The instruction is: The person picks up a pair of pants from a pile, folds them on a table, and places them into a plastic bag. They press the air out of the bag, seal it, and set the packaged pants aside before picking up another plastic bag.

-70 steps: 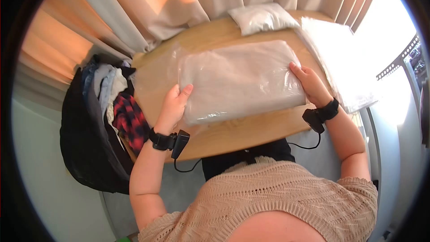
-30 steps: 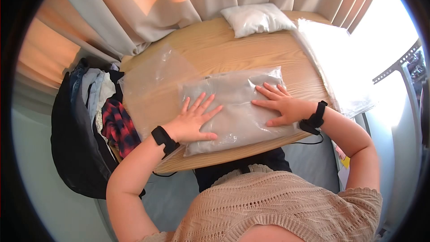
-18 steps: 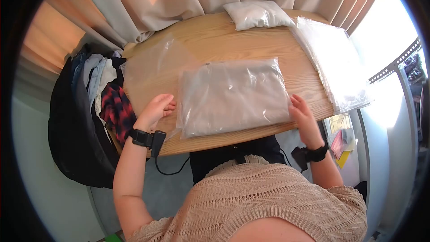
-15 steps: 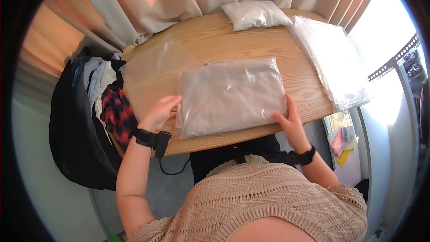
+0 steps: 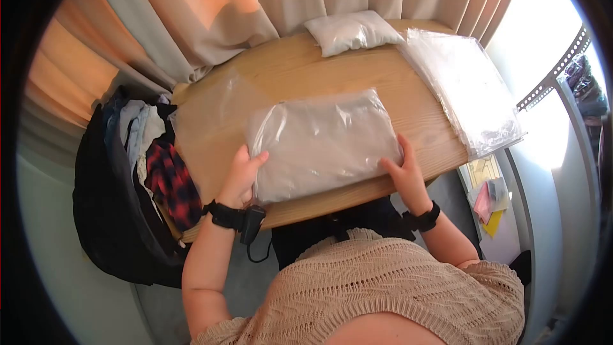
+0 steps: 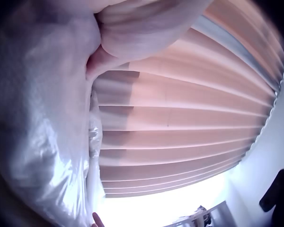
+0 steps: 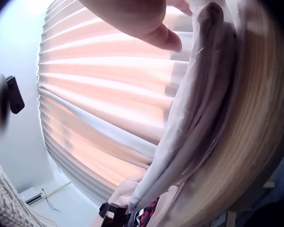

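A folded light grey garment in a clear plastic bag (image 5: 322,147) lies at the front of the wooden table, with folds and glossy creases across its top. My left hand (image 5: 241,177) grips its left edge, thumb on top and fingers around the side. At the right edge, my right hand (image 5: 410,176) holds the bag with the thumb over the top. In the right wrist view, soft folded layers of the bagged garment (image 7: 194,113) show from the side, near the table edge (image 7: 255,104). The left wrist view has the shiny bag (image 6: 42,142) below the left hand (image 6: 142,28).
A flat clear plastic bag (image 5: 211,105) lies at the table's left. A small plump white packet (image 5: 354,32) sits at the back, beside a stack of clear bags (image 5: 463,89) on the right. A black bag of clothes (image 5: 115,198) stands left, against the curtain (image 5: 211,13).
Both hands first held the bagged garment raised, then pressed it flat with spread palms. They moved out to its sides and now grip its left and right edges.
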The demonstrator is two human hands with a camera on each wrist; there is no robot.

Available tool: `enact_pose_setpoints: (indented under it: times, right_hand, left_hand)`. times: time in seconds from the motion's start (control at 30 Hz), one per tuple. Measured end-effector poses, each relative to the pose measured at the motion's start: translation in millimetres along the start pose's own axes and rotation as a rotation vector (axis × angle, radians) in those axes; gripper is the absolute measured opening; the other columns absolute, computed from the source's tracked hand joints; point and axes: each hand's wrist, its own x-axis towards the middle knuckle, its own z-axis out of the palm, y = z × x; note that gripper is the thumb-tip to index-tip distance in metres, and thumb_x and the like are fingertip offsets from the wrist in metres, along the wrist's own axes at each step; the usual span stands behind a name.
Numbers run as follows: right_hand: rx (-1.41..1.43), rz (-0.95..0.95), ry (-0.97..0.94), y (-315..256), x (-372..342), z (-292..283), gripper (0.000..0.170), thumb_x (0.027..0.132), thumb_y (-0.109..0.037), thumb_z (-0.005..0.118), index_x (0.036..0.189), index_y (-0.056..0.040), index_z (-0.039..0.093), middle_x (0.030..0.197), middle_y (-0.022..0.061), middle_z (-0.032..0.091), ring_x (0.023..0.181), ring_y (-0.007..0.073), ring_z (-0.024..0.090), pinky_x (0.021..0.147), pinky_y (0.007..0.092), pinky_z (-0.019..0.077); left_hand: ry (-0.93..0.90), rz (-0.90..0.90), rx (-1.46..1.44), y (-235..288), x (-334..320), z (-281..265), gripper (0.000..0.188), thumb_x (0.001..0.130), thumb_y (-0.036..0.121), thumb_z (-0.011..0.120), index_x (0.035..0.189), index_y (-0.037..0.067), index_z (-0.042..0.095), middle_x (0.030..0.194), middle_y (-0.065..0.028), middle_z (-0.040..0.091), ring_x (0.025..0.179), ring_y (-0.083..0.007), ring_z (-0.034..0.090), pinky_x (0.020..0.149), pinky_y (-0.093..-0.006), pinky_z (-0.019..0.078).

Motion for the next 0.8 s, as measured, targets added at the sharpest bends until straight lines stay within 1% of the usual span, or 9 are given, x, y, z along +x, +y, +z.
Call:
enact_pose_setpoints:
  times: [0.07, 0.17, 0.23, 0.3, 0.33, 0.4, 0.53, 0.73, 0.8]
  right_hand:
    - [-0.154, -0.228, 0.242, -9.6, -3.3, -3.9, 0.045, 0.082, -0.01, 0.061, 0.124, 0.0018, 0.046, 0.116, 0.0168, 0.053, 0.109, 0.0243, 0.05, 0.095, 0.0323, 0.0382]
    - [-0.102, -0.272, 0.197, -23.2, -26.5, -12.6, 0.031, 0.084, -0.011, 0.06, 0.111, 0.0023, 0.055, 0.102, 0.0119, 0.059, 0.099, 0.0196, 0.055, 0.09, 0.0286, 0.0409]
    - [-0.024, -0.154, 0.065, -23.1, -31.6, -11.0, 0.022, 0.086, -0.014, 0.059, 0.101, 0.0018, 0.059, 0.093, 0.0088, 0.063, 0.093, 0.0149, 0.057, 0.086, 0.0261, 0.0423]
    - [0.014, 0.296, -0.575, -28.5, -22.2, -8.3, 0.031, 0.09, -0.021, 0.057, 0.115, -0.0022, 0.054, 0.109, 0.0089, 0.06, 0.103, 0.0159, 0.055, 0.089, 0.0292, 0.0421]
    - [0.012, 0.293, -0.567, -24.7, -21.6, -2.3, 0.031, 0.09, -0.021, 0.057, 0.115, -0.0022, 0.054, 0.109, 0.0089, 0.06, 0.103, 0.0159, 0.055, 0.089, 0.0292, 0.0421]
    - [0.892, 0.417, -0.599, -14.2, -15.6, 13.6, 0.043, 0.093, -0.027, 0.054, 0.129, -0.0069, 0.042, 0.125, 0.0083, 0.052, 0.114, 0.0186, 0.051, 0.095, 0.0349, 0.0413]
    - [1.075, 0.604, -0.485, -37.0, -0.2, 22.8, 0.051, 0.094, -0.029, 0.05, 0.136, -0.0056, 0.033, 0.134, 0.0098, 0.045, 0.121, 0.0224, 0.047, 0.101, 0.0395, 0.0397]
    - [0.909, 0.623, -0.346, -75.6, 36.0, 11.6, 0.035, 0.092, -0.015, 0.053, 0.123, -0.0008, 0.045, 0.119, 0.0095, 0.056, 0.105, 0.0204, 0.058, 0.09, 0.035, 0.0494]
    - [0.921, 0.59, -0.334, -95.9, 51.7, 3.0, 0.028, 0.091, -0.011, 0.054, 0.117, -0.0005, 0.049, 0.109, 0.0092, 0.061, 0.095, 0.0186, 0.062, 0.084, 0.0323, 0.0526]
  left_hand:
    - [0.032, -0.053, -0.087, 2.1, -1.9, 3.2, 0.036, 0.09, 0.01, 0.055, 0.122, -0.003, 0.042, 0.113, -0.0135, 0.056, 0.102, -0.0218, 0.056, 0.089, -0.0368, 0.0466]
    - [0.066, -0.115, -0.225, 18.8, -9.5, 16.1, 0.032, 0.091, 0.011, 0.054, 0.117, -0.003, 0.046, 0.11, -0.013, 0.058, 0.099, -0.0228, 0.058, 0.086, -0.0372, 0.0478]
    - [0.063, -0.137, -0.275, 20.4, -12.7, 19.5, 0.031, 0.091, 0.012, 0.053, 0.117, -0.003, 0.046, 0.109, -0.0131, 0.058, 0.099, -0.0233, 0.058, 0.086, -0.0377, 0.0481]
    - [-0.022, -0.151, -0.381, 19.5, -11.8, 20.8, 0.034, 0.092, 0.013, 0.051, 0.12, -0.005, 0.045, 0.113, -0.0135, 0.058, 0.099, -0.0224, 0.059, 0.087, -0.0377, 0.0489]
    - [-0.031, -0.149, -0.381, 17.5, -13.1, 23.3, 0.034, 0.092, 0.013, 0.051, 0.12, -0.005, 0.045, 0.113, -0.0135, 0.058, 0.099, -0.0224, 0.059, 0.087, -0.0377, 0.0489]
    - [-0.072, -0.145, -0.438, 10.0, -20.3, 30.6, 0.034, 0.093, 0.014, 0.05, 0.121, -0.004, 0.044, 0.114, -0.013, 0.058, 0.1, -0.0226, 0.059, 0.085, -0.0382, 0.0499]
    - [-0.013, -0.051, -0.373, -3.2, -38.2, 38.4, 0.03, 0.093, 0.015, 0.051, 0.119, 0.001, 0.048, 0.108, -0.0093, 0.059, 0.094, -0.0209, 0.06, 0.08, -0.0364, 0.0511]
    - [0.102, -0.075, -0.081, -29.9, -65.4, 18.4, 0.023, 0.095, 0.02, 0.048, 0.105, 0.001, 0.056, 0.091, -0.0053, 0.062, 0.082, -0.0146, 0.06, 0.07, -0.0273, 0.05]
    - [0.376, 0.231, 0.591, -34.9, -79.0, 13.5, 0.023, 0.095, 0.018, 0.047, 0.09, -0.002, 0.059, 0.078, -0.0091, 0.062, 0.075, -0.0186, 0.06, 0.064, -0.0299, 0.0468]
